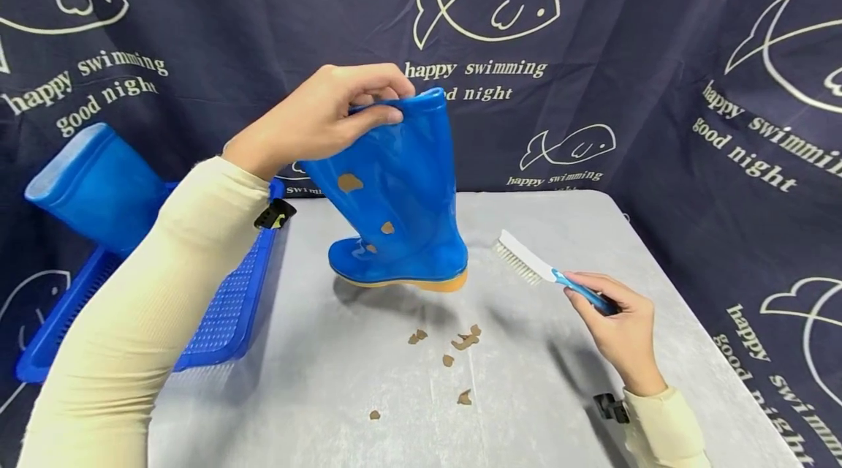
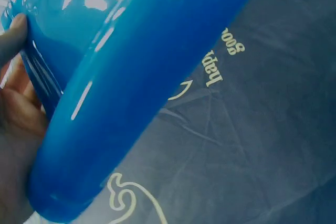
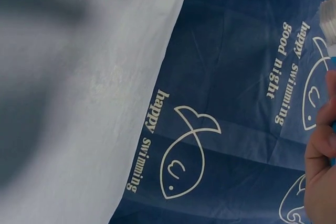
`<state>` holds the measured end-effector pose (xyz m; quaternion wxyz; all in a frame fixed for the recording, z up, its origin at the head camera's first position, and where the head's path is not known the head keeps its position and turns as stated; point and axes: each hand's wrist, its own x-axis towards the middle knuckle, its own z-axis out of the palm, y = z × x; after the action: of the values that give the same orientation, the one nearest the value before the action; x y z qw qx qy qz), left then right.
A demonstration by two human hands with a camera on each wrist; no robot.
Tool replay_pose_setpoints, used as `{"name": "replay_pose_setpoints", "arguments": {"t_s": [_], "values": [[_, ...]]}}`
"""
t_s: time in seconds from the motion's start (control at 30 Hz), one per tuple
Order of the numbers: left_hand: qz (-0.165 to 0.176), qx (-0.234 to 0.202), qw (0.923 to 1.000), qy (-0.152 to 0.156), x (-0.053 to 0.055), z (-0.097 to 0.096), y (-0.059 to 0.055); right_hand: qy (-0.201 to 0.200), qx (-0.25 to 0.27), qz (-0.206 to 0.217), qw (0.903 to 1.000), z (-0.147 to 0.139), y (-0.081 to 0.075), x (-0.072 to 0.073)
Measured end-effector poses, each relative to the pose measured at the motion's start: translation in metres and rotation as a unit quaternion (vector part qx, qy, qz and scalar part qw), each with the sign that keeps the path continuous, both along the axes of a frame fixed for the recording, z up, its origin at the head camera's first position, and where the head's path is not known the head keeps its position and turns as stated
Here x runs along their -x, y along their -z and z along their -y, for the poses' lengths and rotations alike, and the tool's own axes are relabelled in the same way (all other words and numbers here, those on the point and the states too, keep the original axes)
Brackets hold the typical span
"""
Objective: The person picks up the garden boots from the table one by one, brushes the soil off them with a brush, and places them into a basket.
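A blue rain boot [image 1: 421,183] with a tan sole hangs just above the table, toe to the left. My left hand [image 1: 329,113] grips it by the top rim, thumb on the near side. Several brown patches [image 1: 350,182] cling to its shaft and foot. In the left wrist view the boot [image 2: 115,87] fills much of the picture beside the fingers. To the right, apart from the boot, my right hand [image 1: 618,322] holds a scrub brush [image 1: 526,257] by its blue handle, white bristles facing down and left. The right wrist view catches only part of the brush [image 3: 328,22].
Several brown flakes [image 1: 465,340] lie on the grey-white table [image 1: 316,409] below and in front of the boot. At the left, a second blue boot [image 1: 99,186] leans in a blue plastic basket [image 1: 220,322], partly behind my left arm. Dark printed curtains [image 1: 473,7] hang around the table.
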<state>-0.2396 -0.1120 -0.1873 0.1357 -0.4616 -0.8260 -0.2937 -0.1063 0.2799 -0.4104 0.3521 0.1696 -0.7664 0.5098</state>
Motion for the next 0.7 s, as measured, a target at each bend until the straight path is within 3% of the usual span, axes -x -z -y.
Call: {"name": "replay_pose_setpoints", "arguments": {"t_s": [0.13,0.27,0.37,0.57,0.7], "values": [[-0.02,0.05,0.9967,-0.06,-0.007,-0.004,0.0,-0.005,0.006,-0.004,1.0,0.004,-0.001,0.004],[0.006,0.076,0.9933,-0.087,-0.004,-0.015,0.005,-0.012,0.024,0.002,0.9996,0.009,-0.006,0.006],[0.051,0.081,0.9919,-0.083,0.004,-0.026,0.016,-0.027,0.048,0.011,0.9984,0.013,-0.009,0.005],[0.151,0.08,0.9844,-0.04,0.019,-0.043,0.052,-0.069,0.068,0.004,0.9953,0.024,-0.01,0.013],[0.155,0.072,0.9846,-0.039,0.026,-0.049,0.061,-0.098,0.052,0.003,0.9938,0.029,-0.005,0.026]]}}
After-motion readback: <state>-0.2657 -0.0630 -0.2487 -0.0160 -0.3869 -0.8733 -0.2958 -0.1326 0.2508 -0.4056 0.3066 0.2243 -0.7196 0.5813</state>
